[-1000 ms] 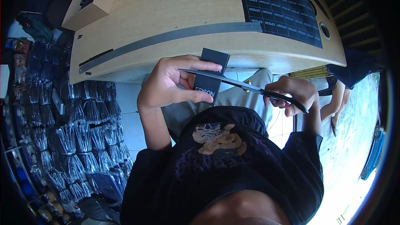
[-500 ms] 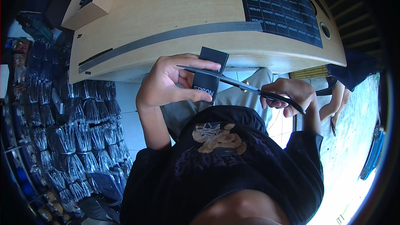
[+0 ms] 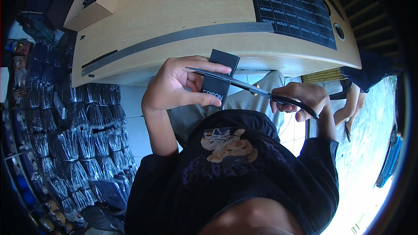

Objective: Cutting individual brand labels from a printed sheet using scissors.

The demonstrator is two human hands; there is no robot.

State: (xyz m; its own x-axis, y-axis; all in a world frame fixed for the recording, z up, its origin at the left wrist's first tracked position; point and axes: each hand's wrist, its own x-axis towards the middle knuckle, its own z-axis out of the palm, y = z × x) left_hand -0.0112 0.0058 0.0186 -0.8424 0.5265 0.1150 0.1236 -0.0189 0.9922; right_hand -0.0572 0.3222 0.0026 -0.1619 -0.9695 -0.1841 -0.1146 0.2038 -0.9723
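In my left hand (image 3: 167, 85) is a narrow black printed strip (image 3: 216, 86), pinched between the thumb below and the fingers above. My right hand (image 3: 300, 99) grips the black handles of a pair of scissors (image 3: 248, 87). The long blades reach left across the middle of the strip, their tips near my left fingers. Both blades lie nearly together over the strip; whether they have cut into it cannot be made out. Hands, strip and scissors are held in front of the table's near edge, above my lap.
On the wooden table (image 3: 174, 8) lie a long metal ruler (image 3: 174, 38), a black printed sheet (image 3: 296, 13) at right and thin dark offcuts (image 3: 99, 59). An open cardboard box (image 3: 98, 8) stands at far left. Bundled plastic-wrapped goods (image 3: 87, 148) line the left side. Another person's legs (image 3: 350, 111) show at right.
Almost nothing differs. The scissors and my right hand have shifted very slightly, while my left hand keeps its hold on the strip.
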